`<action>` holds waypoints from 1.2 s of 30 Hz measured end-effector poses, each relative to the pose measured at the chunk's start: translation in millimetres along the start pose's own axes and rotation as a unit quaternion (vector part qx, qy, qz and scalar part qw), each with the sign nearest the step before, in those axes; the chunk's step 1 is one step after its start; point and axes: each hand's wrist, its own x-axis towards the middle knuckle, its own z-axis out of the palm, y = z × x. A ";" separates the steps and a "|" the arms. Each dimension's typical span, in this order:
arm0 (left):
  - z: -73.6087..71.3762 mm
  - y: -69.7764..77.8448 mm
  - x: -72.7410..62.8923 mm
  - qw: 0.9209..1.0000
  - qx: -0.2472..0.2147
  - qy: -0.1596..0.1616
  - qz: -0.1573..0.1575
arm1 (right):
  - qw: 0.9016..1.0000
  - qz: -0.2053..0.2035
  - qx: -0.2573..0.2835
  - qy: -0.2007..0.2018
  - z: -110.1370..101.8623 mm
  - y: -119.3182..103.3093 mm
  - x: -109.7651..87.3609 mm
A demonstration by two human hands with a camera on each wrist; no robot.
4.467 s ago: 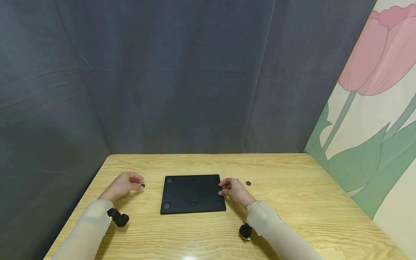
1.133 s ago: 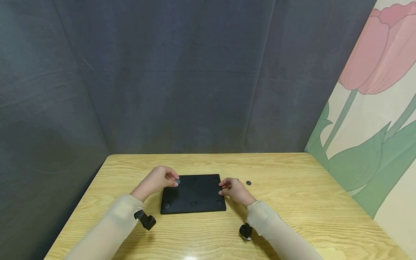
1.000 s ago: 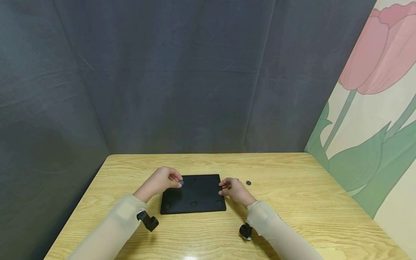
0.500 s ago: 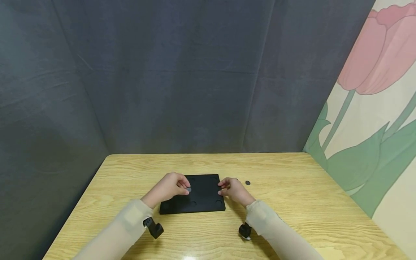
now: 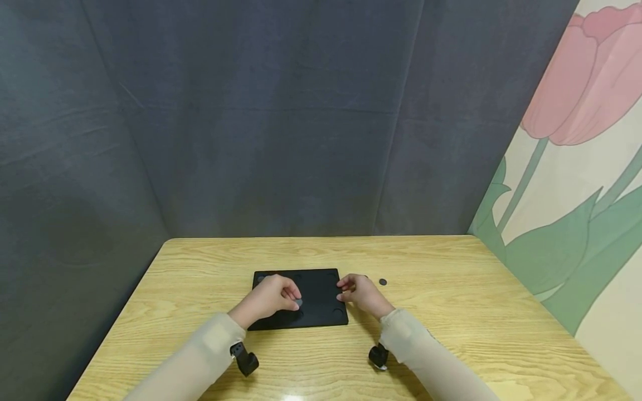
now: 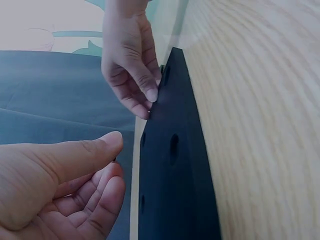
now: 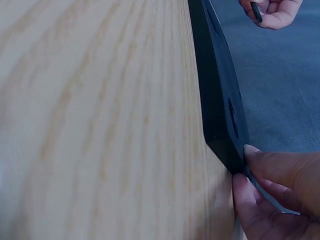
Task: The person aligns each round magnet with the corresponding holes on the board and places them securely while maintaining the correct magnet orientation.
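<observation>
So, left hand (image 5: 272, 295) pinches round grey disc (image 5: 299, 302) above black rectangular board (image 5: 321, 298).
Right hand (image 5: 364, 294) grips its edge, fingers curled.

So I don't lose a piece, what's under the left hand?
The board. The left hand, pinching a disc, hides much of the board's left half; anything directly beneath can't be seen.

Operator's Attire: What You Wear

Left sleeve (image 5: 193, 359): cream, long, plain. Right sleeve (image 5: 433, 362): matching, slightly creased near its end. Left wrist camera (image 5: 246, 361): black, short stem, rounded end. Right wrist camera (image 5: 378, 355): black, rounded, whitish at its lower edge. Your left grip (image 5: 271, 296) and right grip (image 5: 365, 296): bare.
</observation>
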 end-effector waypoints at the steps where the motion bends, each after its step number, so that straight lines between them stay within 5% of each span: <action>1: 1.1 -0.9 0.4 1.000 0.000 -0.001 -0.001 | 1.000 0.000 -0.001 0.001 -0.2 0.1 -0.3; 36: 18.0 -16.5 4.7 0.999 0.027 -0.026 0.009 | 1.000 -0.003 0.002 0.005 0.9 1.5 1.3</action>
